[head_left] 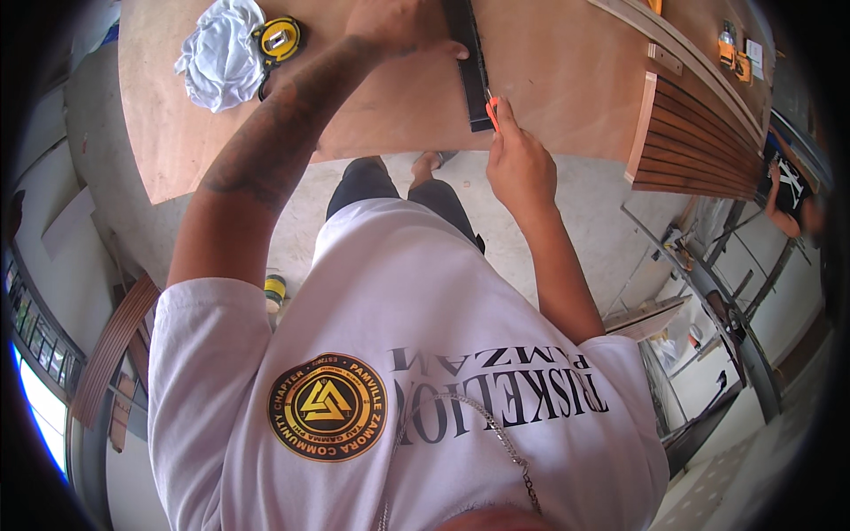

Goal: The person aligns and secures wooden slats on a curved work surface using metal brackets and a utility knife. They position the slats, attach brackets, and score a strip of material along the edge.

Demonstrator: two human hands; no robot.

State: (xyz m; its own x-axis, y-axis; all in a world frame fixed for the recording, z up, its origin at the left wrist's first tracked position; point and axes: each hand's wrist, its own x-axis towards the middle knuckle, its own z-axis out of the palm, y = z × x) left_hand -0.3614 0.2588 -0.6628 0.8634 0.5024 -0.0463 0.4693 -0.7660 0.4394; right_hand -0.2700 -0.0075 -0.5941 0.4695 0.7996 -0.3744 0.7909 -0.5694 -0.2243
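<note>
A long dark strip (pixel 472 75) lies on the brown wooden board (pixel 381 111), running out past the top edge of view. My left hand (pixel 398 26) lies on the board beside the strip, thumb stretched out onto the strip's left side. Its other fingers are mostly cut off by the frame. Closed around an orange-handled utility knife (pixel 493 111), my right hand (pixel 522 168) is at the strip's near end. The knife's thin tip meets the strip's right edge. Left of my left forearm are a yellow and black tape measure (pixel 281 39) and a crumpled white cloth (pixel 223 57).
Brown slatted panels (pixel 691 137) and long wooden strips (pixel 708 57) lie on the right. Further right, metal framing (pixel 722 292) stands near another person (pixel 788 190). A yellow-green can (pixel 275 290) is on the floor at left, near a leaning slatted panel (pixel 115 345).
</note>
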